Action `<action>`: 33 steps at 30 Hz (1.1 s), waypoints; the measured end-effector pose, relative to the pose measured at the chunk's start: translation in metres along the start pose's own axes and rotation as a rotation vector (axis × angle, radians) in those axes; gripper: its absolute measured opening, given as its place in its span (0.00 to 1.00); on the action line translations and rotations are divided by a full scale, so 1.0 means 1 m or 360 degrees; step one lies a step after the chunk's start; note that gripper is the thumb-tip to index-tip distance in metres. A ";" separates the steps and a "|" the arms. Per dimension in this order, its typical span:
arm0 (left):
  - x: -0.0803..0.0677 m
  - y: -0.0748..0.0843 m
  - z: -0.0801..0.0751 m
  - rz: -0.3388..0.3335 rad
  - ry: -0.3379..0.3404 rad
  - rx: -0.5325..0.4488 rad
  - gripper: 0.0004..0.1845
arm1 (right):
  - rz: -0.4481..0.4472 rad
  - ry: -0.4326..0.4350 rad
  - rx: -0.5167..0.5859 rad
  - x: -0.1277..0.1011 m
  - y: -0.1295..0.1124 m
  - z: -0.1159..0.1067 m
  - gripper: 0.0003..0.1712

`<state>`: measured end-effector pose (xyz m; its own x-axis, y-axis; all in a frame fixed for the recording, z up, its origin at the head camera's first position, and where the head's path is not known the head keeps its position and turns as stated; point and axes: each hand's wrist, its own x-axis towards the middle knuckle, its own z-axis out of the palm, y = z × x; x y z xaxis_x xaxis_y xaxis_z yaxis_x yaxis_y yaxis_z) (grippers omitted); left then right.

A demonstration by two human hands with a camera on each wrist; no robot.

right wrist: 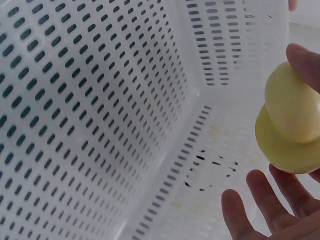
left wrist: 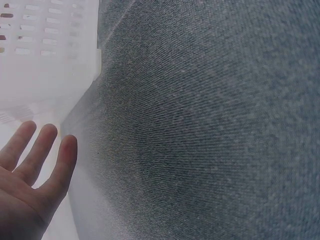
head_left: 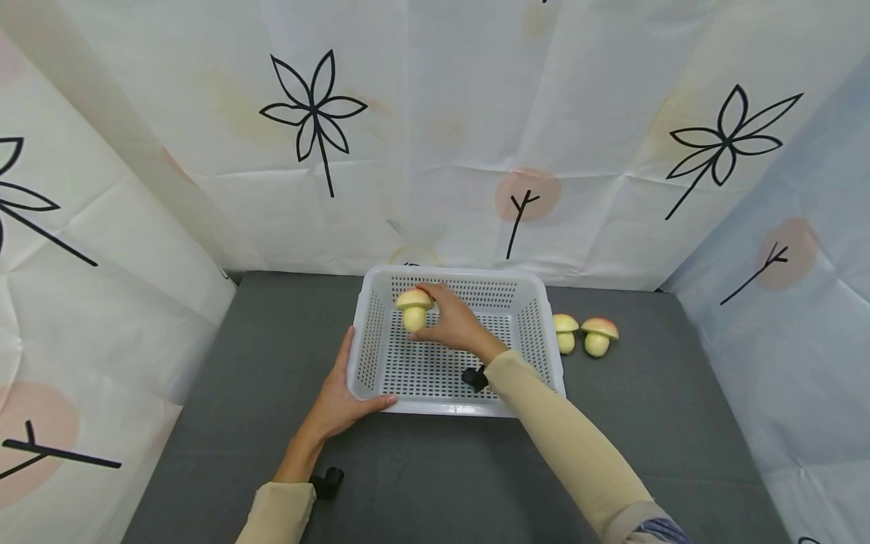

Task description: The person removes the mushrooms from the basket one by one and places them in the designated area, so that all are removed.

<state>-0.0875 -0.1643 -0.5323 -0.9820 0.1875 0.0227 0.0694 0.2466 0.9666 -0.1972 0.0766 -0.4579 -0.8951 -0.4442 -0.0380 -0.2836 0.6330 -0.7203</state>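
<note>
My right hand holds a yellow model mushroom with a faintly reddish cap, over the left part of a white perforated plastic basket. In the right wrist view the thumb lies on the pale stem of the mushroom and fingertips are at its cap. My left hand is at the basket's near left corner, thumb along the front rim and fingers up the left side. Seen from the left wrist, its fingers are spread and fairly straight beside the basket wall.
Two similar mushrooms stand just right of the basket, one beside its wall and one farther right. The grey table is bordered by white printed cloth at the back and sides. Each wrist carries a small black device.
</note>
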 end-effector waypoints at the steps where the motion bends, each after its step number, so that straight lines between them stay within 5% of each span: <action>1: 0.000 0.000 0.000 -0.0006 0.0005 0.0008 0.74 | -0.0009 0.0000 -0.0012 -0.002 0.000 -0.002 0.53; 33: -0.001 0.002 0.000 -0.0026 0.0024 -0.0013 0.75 | -0.0184 0.0188 0.0045 -0.064 0.019 -0.066 0.51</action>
<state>-0.0864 -0.1639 -0.5303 -0.9855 0.1692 0.0105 0.0518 0.2417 0.9690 -0.1678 0.1593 -0.4230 -0.8919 -0.4342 0.1266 -0.3785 0.5633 -0.7345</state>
